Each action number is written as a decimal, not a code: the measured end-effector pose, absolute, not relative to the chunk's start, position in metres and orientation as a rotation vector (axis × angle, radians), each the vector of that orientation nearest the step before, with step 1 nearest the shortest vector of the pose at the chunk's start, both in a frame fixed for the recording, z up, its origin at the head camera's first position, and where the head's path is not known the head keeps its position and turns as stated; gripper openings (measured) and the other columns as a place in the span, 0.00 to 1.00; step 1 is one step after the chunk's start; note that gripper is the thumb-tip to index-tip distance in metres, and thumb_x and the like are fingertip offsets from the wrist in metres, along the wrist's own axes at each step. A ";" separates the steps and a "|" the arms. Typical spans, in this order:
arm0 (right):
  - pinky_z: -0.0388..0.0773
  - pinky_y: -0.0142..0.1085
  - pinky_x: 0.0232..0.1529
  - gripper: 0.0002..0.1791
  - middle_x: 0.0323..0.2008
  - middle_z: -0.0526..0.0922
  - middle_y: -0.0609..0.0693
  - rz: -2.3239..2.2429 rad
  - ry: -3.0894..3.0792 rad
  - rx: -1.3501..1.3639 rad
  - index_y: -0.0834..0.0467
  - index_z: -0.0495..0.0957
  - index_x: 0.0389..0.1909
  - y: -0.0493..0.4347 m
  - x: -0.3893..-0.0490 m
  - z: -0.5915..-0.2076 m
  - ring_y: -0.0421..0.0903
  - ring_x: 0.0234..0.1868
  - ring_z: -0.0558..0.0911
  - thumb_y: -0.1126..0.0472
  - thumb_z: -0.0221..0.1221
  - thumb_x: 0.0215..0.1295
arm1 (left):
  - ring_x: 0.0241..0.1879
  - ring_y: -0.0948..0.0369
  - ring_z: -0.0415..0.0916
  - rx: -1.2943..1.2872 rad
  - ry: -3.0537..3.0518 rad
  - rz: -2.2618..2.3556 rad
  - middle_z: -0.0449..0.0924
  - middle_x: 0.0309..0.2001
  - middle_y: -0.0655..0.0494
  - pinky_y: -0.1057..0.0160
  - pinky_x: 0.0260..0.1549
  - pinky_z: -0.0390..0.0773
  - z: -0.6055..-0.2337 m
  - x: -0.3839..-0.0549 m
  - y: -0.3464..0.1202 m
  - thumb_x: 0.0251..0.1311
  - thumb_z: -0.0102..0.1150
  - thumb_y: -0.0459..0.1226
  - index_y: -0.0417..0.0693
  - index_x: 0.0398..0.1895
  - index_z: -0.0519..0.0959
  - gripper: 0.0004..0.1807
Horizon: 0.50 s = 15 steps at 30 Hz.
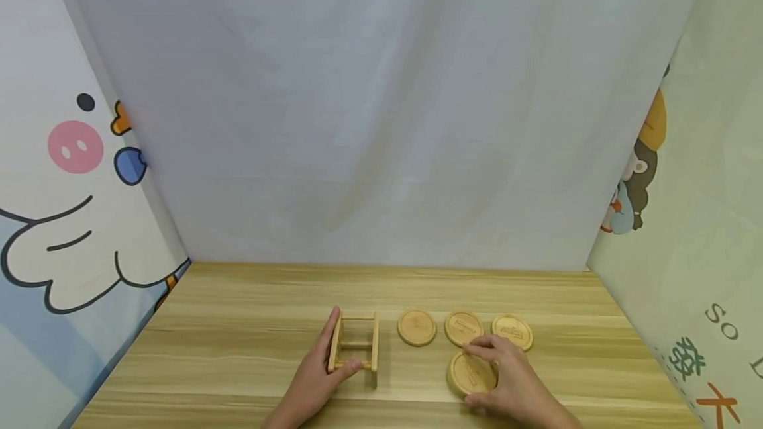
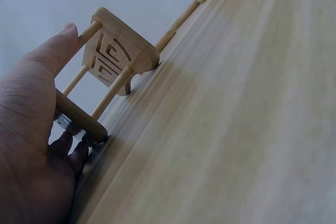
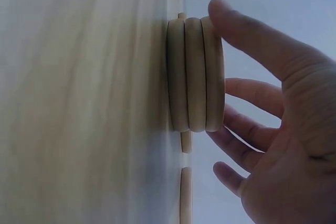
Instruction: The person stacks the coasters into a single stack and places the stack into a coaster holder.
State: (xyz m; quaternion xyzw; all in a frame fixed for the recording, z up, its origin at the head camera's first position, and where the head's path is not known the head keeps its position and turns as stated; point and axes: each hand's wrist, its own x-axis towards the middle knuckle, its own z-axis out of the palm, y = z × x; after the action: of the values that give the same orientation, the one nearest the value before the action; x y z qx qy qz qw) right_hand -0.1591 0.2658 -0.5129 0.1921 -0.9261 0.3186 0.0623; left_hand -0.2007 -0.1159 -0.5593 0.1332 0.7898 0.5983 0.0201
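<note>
A: Status, left to right?
B: Far left, printed cloth, pink snout on it. Pale curtain across the back. Wooden tabletop in front.
A: Left hand?
B: Gripping a wooden holder at its left end panel. Thumb on the near rod, fingers round the outer side of the panel.
A: Holder pose?
B: Standing on the tabletop, two end panels joined by rods. Left wrist view shows cutouts in the right panel.
A: Next?
B: Three round wooden coasters lying flat in a row: left coaster, middle coaster, right coaster. Left one is apart from the holder. Markings too small to read.
A: And nearer the person?
B: A stack of three coasters, just in front of the middle one. Faces flush, rims nearly lined up in the right wrist view.
A: Right hand?
B: On that stack. Thumb touches the near rim of the top coaster, fingers curved round the far side, pinching the stack between. Can't tell how firm.
A: Far right?
B: Pale green cloth with cartoon figures and lettering.
</note>
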 end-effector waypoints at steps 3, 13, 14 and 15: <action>0.75 0.69 0.64 0.51 0.63 0.83 0.51 0.967 -2.787 0.556 0.63 0.86 0.67 0.267 -0.159 -0.512 0.62 0.64 0.79 0.43 0.90 0.41 | 0.79 0.39 0.69 0.411 2.443 1.861 0.50 0.89 0.40 0.43 0.71 0.74 -0.560 -0.201 -0.116 0.75 0.74 0.44 0.62 0.94 0.44 0.57; 0.83 0.56 0.59 0.36 0.59 0.85 0.48 0.992 -2.710 0.475 0.62 0.87 0.65 0.268 -0.161 -0.512 0.57 0.60 0.82 0.49 0.83 0.59 | 0.79 0.39 0.69 0.414 2.453 1.850 0.50 0.89 0.39 0.44 0.71 0.75 -0.561 -0.202 -0.116 0.75 0.73 0.44 0.61 0.94 0.44 0.57; 0.84 0.55 0.58 0.35 0.59 0.85 0.48 0.987 -2.697 0.472 0.61 0.87 0.65 0.269 -0.162 -0.513 0.56 0.59 0.83 0.49 0.83 0.61 | 0.79 0.39 0.68 0.415 2.453 1.848 0.50 0.89 0.39 0.43 0.71 0.74 -0.561 -0.202 -0.116 0.75 0.73 0.44 0.61 0.94 0.44 0.57; 0.84 0.54 0.58 0.34 0.59 0.85 0.47 0.979 -2.682 0.473 0.61 0.88 0.65 0.269 -0.162 -0.514 0.56 0.59 0.83 0.50 0.82 0.62 | 0.80 0.39 0.67 0.416 2.457 1.845 0.50 0.89 0.40 0.43 0.72 0.74 -0.561 -0.202 -0.116 0.75 0.73 0.44 0.61 0.94 0.44 0.57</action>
State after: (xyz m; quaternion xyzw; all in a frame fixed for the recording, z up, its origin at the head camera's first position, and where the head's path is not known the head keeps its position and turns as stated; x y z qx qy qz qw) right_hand -0.1625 0.2689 -0.5135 0.1620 -0.9197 0.3356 0.1234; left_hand -0.2023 -0.1163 -0.5614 0.1342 0.7922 0.5949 0.0207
